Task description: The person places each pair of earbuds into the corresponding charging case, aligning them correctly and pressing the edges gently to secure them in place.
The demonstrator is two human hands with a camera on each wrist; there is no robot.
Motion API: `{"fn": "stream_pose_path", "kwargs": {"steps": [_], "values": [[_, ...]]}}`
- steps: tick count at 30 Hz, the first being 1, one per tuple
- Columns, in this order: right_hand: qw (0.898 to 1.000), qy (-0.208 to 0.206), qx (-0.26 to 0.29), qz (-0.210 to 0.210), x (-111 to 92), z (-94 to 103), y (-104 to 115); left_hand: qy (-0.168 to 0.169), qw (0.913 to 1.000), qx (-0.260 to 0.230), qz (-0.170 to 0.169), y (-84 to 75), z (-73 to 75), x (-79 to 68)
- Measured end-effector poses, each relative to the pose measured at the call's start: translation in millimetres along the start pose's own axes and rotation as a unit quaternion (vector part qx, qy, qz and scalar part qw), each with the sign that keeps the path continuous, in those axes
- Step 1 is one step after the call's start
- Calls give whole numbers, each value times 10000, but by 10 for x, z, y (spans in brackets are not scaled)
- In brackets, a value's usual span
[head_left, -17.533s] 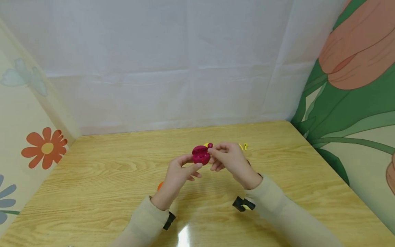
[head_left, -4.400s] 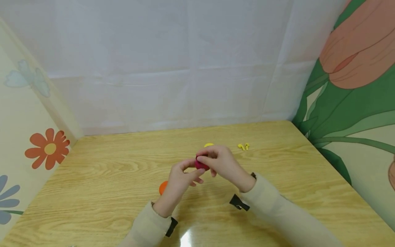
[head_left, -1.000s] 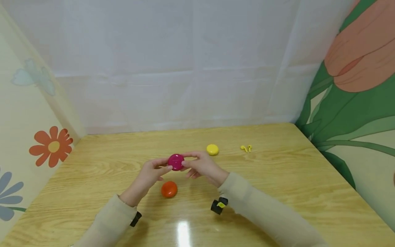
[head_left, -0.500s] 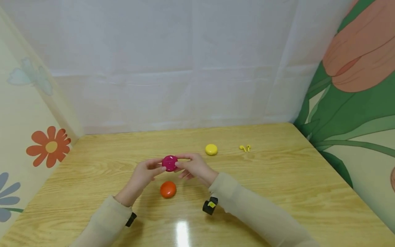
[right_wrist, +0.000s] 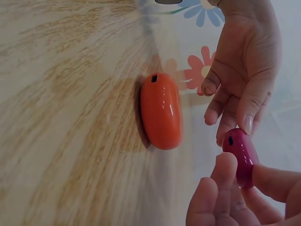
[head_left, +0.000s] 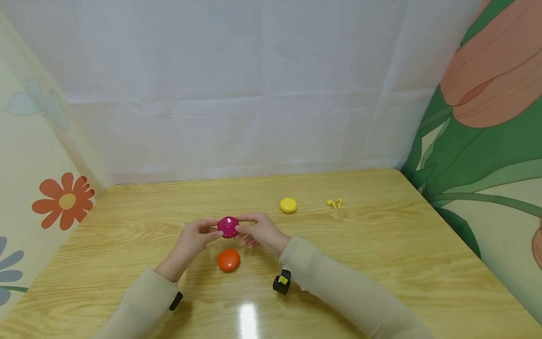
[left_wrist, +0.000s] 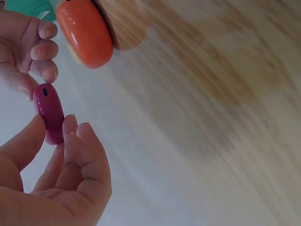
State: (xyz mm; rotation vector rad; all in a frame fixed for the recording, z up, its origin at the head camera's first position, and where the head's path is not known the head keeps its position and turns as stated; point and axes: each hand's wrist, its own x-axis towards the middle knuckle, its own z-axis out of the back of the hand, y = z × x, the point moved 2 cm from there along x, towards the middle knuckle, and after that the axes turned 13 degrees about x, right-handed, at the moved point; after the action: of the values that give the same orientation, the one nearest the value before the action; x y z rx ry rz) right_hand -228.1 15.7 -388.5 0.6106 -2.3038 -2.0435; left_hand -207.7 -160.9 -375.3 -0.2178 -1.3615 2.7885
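Note:
A round magenta earbud case (head_left: 228,227), its lid closed, is held above the table between both hands. My left hand (head_left: 192,240) pinches its left edge between thumb and fingers. On the opposite edge, the thumb and fingers of my right hand (head_left: 260,230) pinch it as well. A small dark port shows on the rim of the magenta case (left_wrist: 49,113) in the left wrist view. Just below the hands, an orange case (head_left: 228,260) of similar shape lies on the table; its port faces the camera in the right wrist view.
Farther back on the wood-grain table (head_left: 381,263) lies a yellow round case (head_left: 288,205). To its right are two loose yellow earbuds (head_left: 334,204). A white cloth (head_left: 262,94) hangs behind the table, with flower-painted walls on both sides.
Earlier the magenta case stood open, with my right hand at a small magenta piece beside it. Now it is closed, and both hands have carried it left, just behind the orange case.

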Motion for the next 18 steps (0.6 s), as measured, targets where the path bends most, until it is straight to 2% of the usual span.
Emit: {"fn": "stream_pose_path", "kwargs": {"steps": [7, 18], "values": [[9996, -57, 34, -279, 48, 20, -51, 161, 9997, 125, 131, 62, -42, 79], [9987, -45, 24, -510, 174, 2, -99, 174, 9994, 286, -46, 120, -74, 150]]}}
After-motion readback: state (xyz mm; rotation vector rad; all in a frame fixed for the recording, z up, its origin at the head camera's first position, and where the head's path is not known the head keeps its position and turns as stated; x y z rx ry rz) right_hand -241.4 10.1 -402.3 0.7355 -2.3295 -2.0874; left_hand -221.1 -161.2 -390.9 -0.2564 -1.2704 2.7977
